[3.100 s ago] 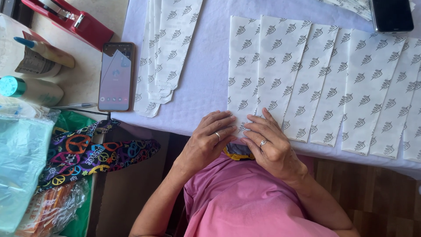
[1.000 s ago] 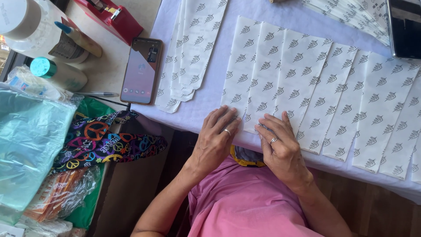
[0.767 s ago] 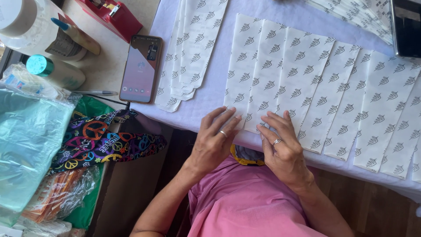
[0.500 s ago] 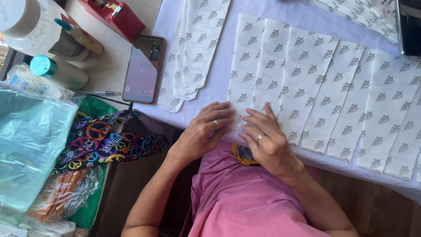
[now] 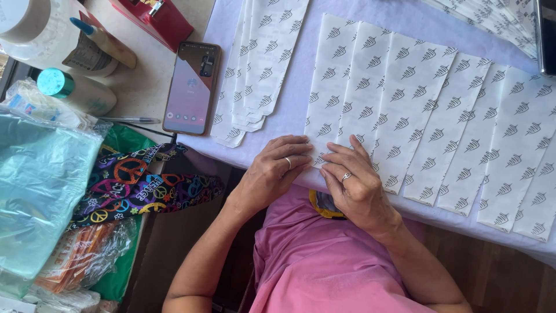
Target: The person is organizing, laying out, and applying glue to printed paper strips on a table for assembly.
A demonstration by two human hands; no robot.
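Both hands, left hand (image 5: 272, 174) and right hand (image 5: 353, 185), press flat fingers on the near end of the leftmost paper bag (image 5: 330, 98) (nothing gripped). This looks like creasing the bag's end on the counter (image 5: 289, 116); next calls for firm, even pressure along the fold.

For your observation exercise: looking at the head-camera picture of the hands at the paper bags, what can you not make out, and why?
- Near end of the leftmost paper bag: covered by the left hand and right hand.
- Lower bags in the bag stack: hidden under the top one.
- Dark device: cut off by the right edge.
- Red tape dispenser: cut off by the top edge.

paper bags (image 5: 405, 110): matt, printed | tablecloth (image 5: 359, 11): smooth cloth | phone (image 5: 191, 88): glossy
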